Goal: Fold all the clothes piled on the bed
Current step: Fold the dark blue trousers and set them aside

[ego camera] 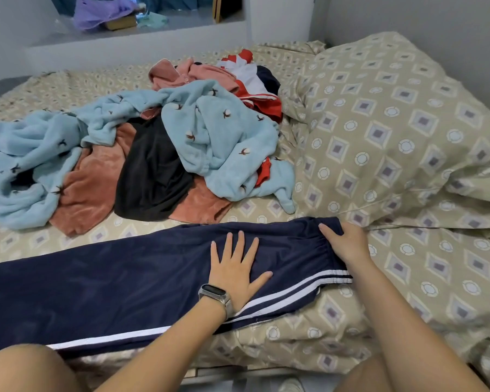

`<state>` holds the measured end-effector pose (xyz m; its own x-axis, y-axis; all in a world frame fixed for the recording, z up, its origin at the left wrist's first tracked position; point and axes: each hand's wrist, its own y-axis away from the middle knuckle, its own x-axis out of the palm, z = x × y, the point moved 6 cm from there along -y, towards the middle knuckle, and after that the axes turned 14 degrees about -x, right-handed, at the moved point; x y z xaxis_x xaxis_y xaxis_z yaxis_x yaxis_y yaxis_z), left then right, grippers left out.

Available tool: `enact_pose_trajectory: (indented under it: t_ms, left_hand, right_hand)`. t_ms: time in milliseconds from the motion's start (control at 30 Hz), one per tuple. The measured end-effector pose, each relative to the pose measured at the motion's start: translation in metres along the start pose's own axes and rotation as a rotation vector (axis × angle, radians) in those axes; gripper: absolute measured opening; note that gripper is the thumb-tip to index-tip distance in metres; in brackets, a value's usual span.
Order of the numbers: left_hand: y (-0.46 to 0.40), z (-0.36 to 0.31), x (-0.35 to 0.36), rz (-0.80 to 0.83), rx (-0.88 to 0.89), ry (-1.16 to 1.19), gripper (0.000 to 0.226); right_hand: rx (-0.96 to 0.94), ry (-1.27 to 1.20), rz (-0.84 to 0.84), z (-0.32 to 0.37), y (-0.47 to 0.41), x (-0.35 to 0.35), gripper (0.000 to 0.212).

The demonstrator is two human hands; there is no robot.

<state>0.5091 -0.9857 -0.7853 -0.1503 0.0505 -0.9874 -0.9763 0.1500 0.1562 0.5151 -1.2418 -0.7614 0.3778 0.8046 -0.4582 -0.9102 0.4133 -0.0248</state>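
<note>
Navy track pants (119, 287) with white side stripes lie flat across the near part of the bed, waistband to the right. My left hand (235, 270), with a watch on its wrist, rests flat on them with fingers spread. At the waistband end my right hand (347, 244) curls its fingers over the elastic edge. Behind the pants sits a loose pile: a light blue fleece garment (215, 131), a salmon pink fleece piece (94, 188), a black garment (153, 176), a pink top (181, 73), and a red, white and navy jacket (255, 80).
A rumpled duvet (393, 137) in the same beige diamond print fills the bed's right side up to the wall. A white ledge (136, 35) beyond the bed holds a purple cloth and a book. My knees show at the bottom edge.
</note>
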Motion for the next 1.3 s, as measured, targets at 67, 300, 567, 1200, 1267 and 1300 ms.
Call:
enact_pose_trajectory:
  t_ms: [67, 300, 567, 1200, 1267, 1300]
  left_hand:
    - [-0.002, -0.004, -0.003, 0.032, -0.018, 0.0, 0.093]
    - [0.01, -0.044, -0.007, 0.076, -0.017, 0.134, 0.106]
    - [0.008, -0.038, 0.003, 0.032, 0.046, 0.08, 0.099]
    - [0.065, 0.253, 0.02, 0.043, -0.341, 0.076, 0.119]
    - [0.073, 0.289, 0.023, 0.027, -0.397, 0.092, 0.118]
    - [0.077, 0.307, 0.024, 0.016, -0.415, 0.091, 0.117]
  right_hand:
    - [0.0, 0.084, 0.003, -0.006, -0.002, 0.001, 0.031]
    - [-0.442, 0.694, -0.085, 0.047, 0.022, 0.005, 0.066]
    - [-0.543, 0.931, 0.583, 0.022, 0.06, 0.08, 0.093]
    - [-0.705, 0.926, 0.665, 0.095, 0.134, 0.231, 0.109]
    - [-0.631, 0.974, 0.617, 0.087, 0.127, 0.22, 0.105]
    - [-0.589, 0.994, 0.595, 0.083, 0.124, 0.213, 0.098]
